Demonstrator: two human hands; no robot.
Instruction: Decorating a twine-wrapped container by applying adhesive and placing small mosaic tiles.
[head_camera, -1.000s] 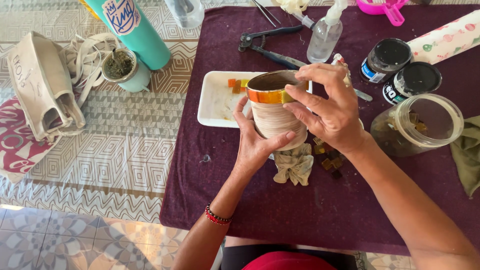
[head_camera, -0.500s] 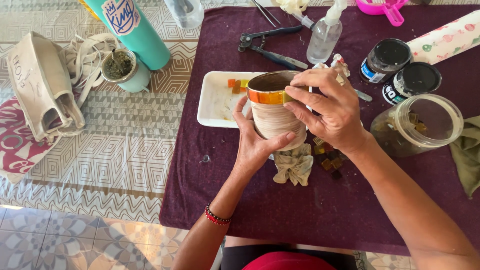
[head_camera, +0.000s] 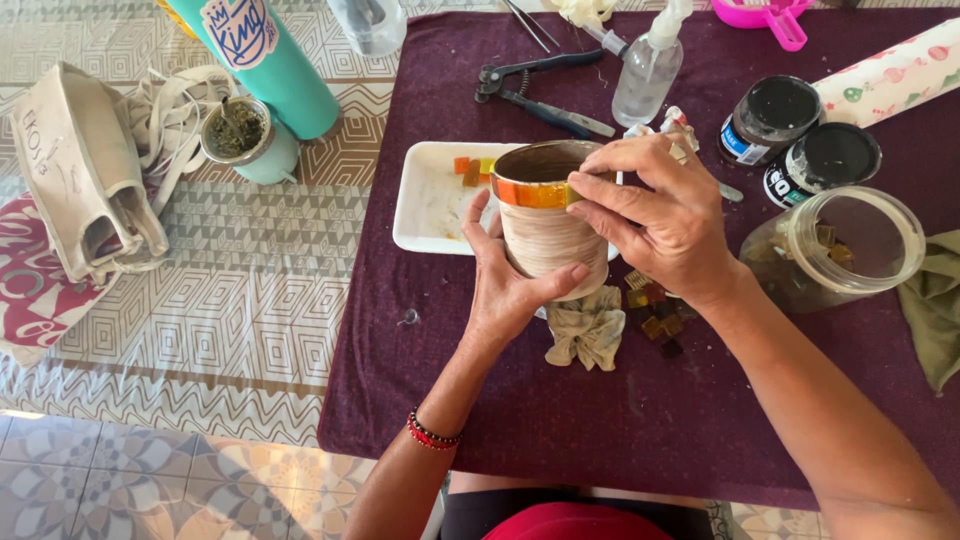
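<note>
- Barely any change vs the earlier frames: both hands stay on the cup, right fingertips shifted only slightly along the rim.
- Left hand (head_camera: 510, 285) cups the lower side of the clay cup (head_camera: 548, 235), fingers wrapped round it, thumb across the front near the base.
- Right hand (head_camera: 660, 215) sits at the cup's upper right; fingers pinched narrow on the orange tile band (head_camera: 535, 193) just under the rim.
- Cup is held upright above the purple cloth (head_camera: 600, 420), overlapping the white tray's (head_camera: 425, 205) right end.
- Tray holds a few orange/red tile bits (head_camera: 470, 170).
- Crumpled rag (head_camera: 588, 330) lies below the cup; loose small tiles (head_camera: 655, 305) just beside it, to the right.
- Clear plastic jar (head_camera: 845, 250) on its side, right of the hand; two black-lidded jars (head_camera: 800, 130) behind it.
- Spray bottle (head_camera: 648, 75) and nippers (head_camera: 540, 90) farther back; teal bottle (head_camera: 265, 60) off the cloth, left.
</note>
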